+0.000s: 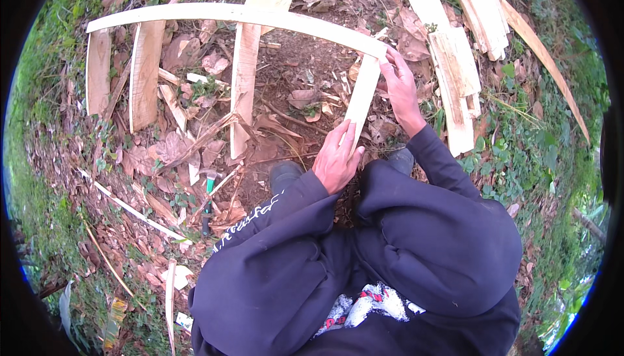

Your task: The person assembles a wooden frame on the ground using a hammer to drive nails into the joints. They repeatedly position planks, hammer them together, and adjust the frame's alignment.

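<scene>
A long pale wooden strip (227,12) runs across the top of several upright boards, curved by the lens. Its right end meets the upper end of a short wooden board (361,99). My left hand (337,158) grips the lower part of that short board, thumb on one side and fingers on the other. Where the two pieces meet, my right hand (400,89) closes round the corner, with its fingertips at the strip's end. Further left, a wide board (146,76) and a narrower board (242,89) stand under the strip.
Several cut boards (448,89) lie in a pile at the right, with a long thin slat (546,54) beyond. Left of my knees lies a green-and-black-handled tool (208,203), like a hammer. Dry leaves, wood chips and thin sticks (133,206) cover the ground.
</scene>
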Motion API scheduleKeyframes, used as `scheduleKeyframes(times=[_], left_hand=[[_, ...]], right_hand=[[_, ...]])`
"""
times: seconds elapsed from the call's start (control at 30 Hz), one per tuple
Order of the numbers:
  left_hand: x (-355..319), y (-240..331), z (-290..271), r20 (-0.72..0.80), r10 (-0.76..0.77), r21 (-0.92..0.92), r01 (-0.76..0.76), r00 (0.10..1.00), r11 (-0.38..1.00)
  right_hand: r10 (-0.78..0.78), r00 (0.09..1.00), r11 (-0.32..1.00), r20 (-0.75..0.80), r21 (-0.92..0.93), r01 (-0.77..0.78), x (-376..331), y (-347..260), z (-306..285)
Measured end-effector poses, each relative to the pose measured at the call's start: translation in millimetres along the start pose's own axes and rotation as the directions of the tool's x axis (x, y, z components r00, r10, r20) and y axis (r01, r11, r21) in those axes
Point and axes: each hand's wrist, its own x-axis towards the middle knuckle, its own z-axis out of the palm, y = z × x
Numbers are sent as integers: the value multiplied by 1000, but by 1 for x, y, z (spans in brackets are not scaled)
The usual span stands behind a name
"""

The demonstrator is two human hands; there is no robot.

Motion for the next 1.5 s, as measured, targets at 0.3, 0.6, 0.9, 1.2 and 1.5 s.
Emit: scheduleKeyframes(times=[0.3, 0.6, 0.9, 1.2, 1.5], left_hand=[[3, -2, 1, -11, 13, 23, -13, 1000, 1000], [8, 0, 1, -18, 28, 43, -27, 999, 999], [6, -4, 4, -12, 15, 31, -14, 1000, 999], [5, -6, 4, -10, 32, 46, -31, 999, 998], [5, -4, 4, -23, 23, 50, -22, 999, 998]], right_hand=[[-27, 998, 1000, 54, -14, 27, 5, -6, 2], [25, 994, 999, 102, -51, -20, 13, -11, -2], [111, 981, 993, 156, 34, -117, 20, -11, -10], [110, 983, 992, 145, 41, -117, 16, -15, -8], [52, 994, 998, 96, 19, -55, 11, -15, -2]])
